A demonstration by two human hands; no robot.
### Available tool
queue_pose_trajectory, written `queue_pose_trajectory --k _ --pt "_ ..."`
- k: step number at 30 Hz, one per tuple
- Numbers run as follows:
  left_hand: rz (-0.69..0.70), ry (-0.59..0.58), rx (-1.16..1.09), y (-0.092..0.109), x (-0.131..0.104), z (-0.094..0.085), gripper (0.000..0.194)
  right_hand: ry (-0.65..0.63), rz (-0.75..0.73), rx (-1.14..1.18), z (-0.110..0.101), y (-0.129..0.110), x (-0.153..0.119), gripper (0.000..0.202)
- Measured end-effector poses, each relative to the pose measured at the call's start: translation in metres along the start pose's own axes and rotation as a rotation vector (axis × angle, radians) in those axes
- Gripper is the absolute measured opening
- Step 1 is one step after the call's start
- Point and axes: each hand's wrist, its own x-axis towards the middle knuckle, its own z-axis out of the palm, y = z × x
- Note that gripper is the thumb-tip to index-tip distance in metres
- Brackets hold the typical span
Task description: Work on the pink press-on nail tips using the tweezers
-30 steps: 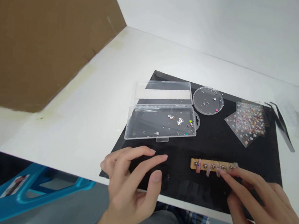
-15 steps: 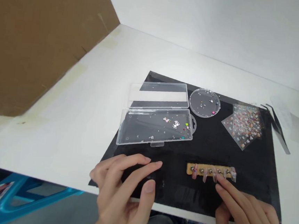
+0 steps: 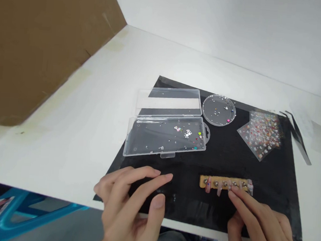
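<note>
Over the near left of the black mat, my left hand (image 3: pixel 136 204) hovers with its fingers apart and nothing in them. My right hand (image 3: pixel 263 227) reaches in from the lower right. Two of its outstretched fingertips are at a false nail on the wooden nail stand (image 3: pixel 211 178), partly covering it; its thumb lies lower, away from them. The stand is a short bar with several round metal studs and several false nails along its front. A reddish false nail (image 3: pixel 208 185) with a small blue gem is at its left end.
Behind my hands lies an open clear plastic case (image 3: pixel 150 134) with loose gems. Beside it are a round clear dish (image 3: pixel 219 118) holding gems, overlapping sticker sheets (image 3: pixel 263 137) and dark tweezers (image 3: pixel 299 140). A cardboard panel (image 3: pixel 43 50) stands at left.
My right hand has shifted slightly left along the nail stand, its fingertips now covering more of a middle nail. My left hand has stayed nearly still.
</note>
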Motion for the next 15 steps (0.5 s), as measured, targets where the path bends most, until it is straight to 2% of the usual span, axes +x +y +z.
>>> queue_pose_trajectory --k 6,11,15 --pt "-0.006 -0.01 -0.003 -0.0012 -0.0021 -0.0006 0.027 0.027 0.04 -0.004 0.0017 -0.0044 -0.0052 0.031" --pt "-0.016 0.005 -0.007 -0.0016 -0.003 -0.0011 0.027 0.097 0.116 -0.059 0.0024 -0.006 -0.0045 0.033" --pt "-0.029 0.008 -0.006 -0.0017 -0.0032 0.0 0.028 0.073 0.08 -0.061 0.0013 -0.0013 -0.007 0.039"
